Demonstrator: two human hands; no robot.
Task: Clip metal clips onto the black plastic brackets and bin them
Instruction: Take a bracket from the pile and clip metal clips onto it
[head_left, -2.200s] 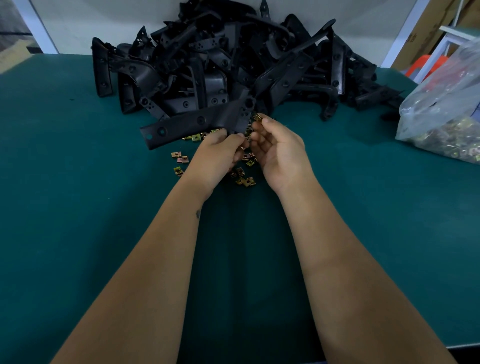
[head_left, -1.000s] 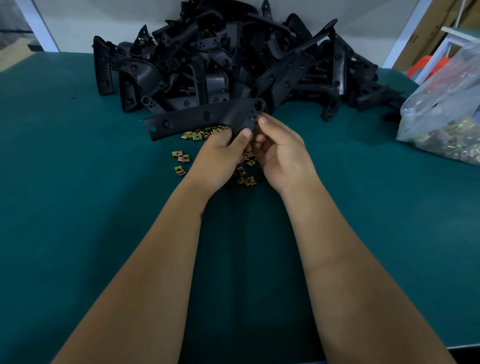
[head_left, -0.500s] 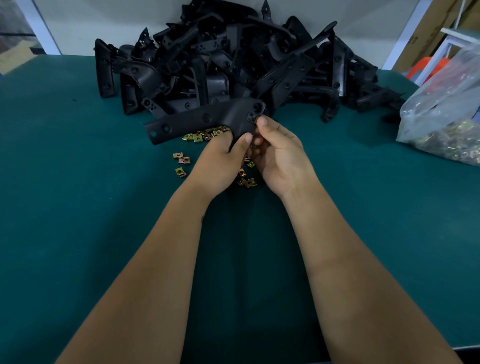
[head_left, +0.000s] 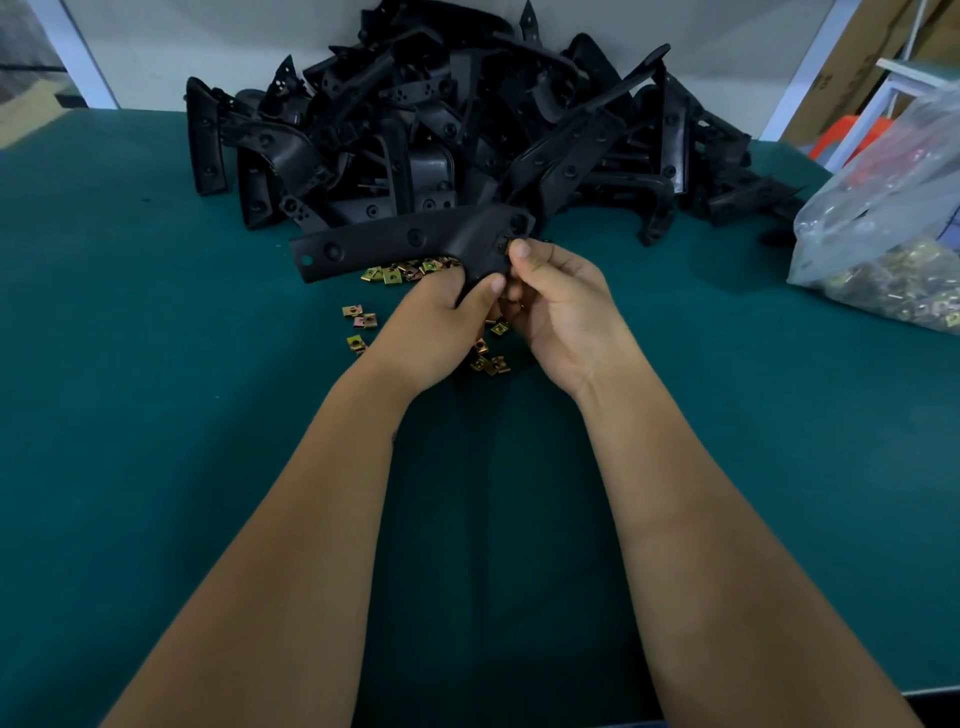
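No legible writing is seen; the green bench (head_left: 156, 415) is backed by a white wall (head_left: 208, 41). One black bracket (head_left: 405, 244), long axis left to right, is gripped by the left hand (head_left: 436, 332) before the bracket pile (head_left: 467, 119) at the far edge. Its right end is pinched by the right hand (head_left: 561, 306); loose clips (head_left: 405, 271) lie beneath, a clip bag (head_left: 883, 234) at the right edge.

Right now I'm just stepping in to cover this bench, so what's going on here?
A person is fitting clips to brackets on a green table. The left hand grips a black bracket raised above the table, and the right hand pinches something small at the bracket's right end, apparently a clip, though it is mostly hidden. Loose metal clips lie scattered under the hands. A big pile of brackets sits behind, and a clear bag of clips lies to the right. No bin is in view.
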